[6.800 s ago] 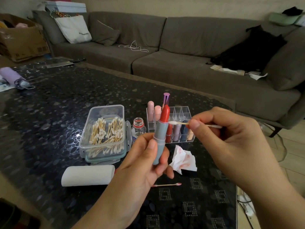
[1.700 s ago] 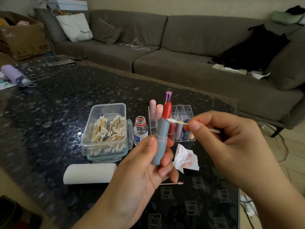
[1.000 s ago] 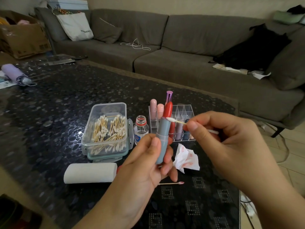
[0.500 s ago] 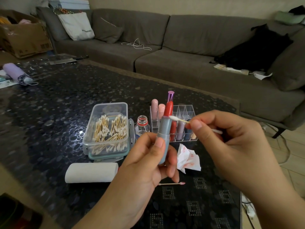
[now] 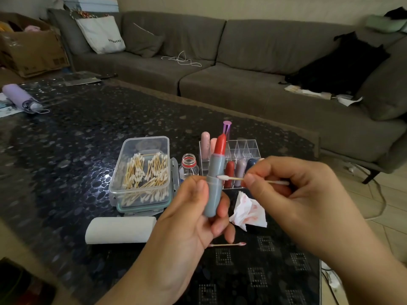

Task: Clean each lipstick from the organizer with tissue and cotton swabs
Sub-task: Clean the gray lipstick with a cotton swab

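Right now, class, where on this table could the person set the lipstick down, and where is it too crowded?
Bare table stretches left of the swab box, towards the purple umbrella, and also behind the organizer. Near the front edge, below the used swab, is free too. Crowded: box, bottle, organizer, stained tissue and tissue roll cluster together.

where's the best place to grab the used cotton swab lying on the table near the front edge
Take the used pink-tipped cotton swab by the middle of its thin wooden stick, coming straight down from above with a fingertip pinch grip. It lies flat on the dark pebble-patterned table, so only its top is reachable, and its right tip looks stained pink, best avoided.
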A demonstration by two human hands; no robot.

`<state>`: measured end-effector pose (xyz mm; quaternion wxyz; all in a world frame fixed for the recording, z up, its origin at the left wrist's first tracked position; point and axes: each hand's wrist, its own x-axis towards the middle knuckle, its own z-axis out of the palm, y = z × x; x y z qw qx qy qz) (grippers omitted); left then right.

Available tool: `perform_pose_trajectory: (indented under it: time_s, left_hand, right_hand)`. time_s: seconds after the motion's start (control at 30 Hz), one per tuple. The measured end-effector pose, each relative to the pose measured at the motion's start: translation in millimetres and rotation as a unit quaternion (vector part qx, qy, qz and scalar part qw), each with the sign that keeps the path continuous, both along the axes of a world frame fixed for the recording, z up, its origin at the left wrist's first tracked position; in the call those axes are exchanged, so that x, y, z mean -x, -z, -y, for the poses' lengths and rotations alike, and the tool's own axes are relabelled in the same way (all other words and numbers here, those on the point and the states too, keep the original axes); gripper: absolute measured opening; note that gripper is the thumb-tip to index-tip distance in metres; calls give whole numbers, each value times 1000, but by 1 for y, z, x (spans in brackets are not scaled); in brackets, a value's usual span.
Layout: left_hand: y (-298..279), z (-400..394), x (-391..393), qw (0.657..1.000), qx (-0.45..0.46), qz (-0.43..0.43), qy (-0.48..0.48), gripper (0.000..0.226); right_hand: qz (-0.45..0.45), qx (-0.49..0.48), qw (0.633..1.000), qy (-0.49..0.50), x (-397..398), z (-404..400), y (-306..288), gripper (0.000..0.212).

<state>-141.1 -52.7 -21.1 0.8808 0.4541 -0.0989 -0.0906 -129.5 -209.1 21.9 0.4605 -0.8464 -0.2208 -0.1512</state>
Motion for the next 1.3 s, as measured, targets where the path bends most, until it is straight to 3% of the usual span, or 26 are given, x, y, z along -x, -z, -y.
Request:
perform_pose_trajectory:
  time_s: [0.17, 0.47, 0.73, 0.97, 1.3]
  left_hand:
    - [0, 0, -1, 1000, 12, -3, 8, 23]
    - [1, 0, 0, 1000, -6, 4, 11, 19]
    - [4, 0, 0, 996, -83, 24, -35, 21]
    - [4, -1, 0, 994, -94, 36, -43, 20]
    - [6, 0, -1, 992, -107, 48, -46, 18]
  right_hand:
    - [10, -68, 998, 8, 0, 1, -2, 19]
    - [36, -41, 998, 21, -1, 1, -2, 12]
    - [31, 18, 999, -6, 0, -3, 2, 15]
    - [39, -48, 998, 20, 1, 0, -1, 14]
    - [57, -28, 998, 22, 0, -1, 0, 12]
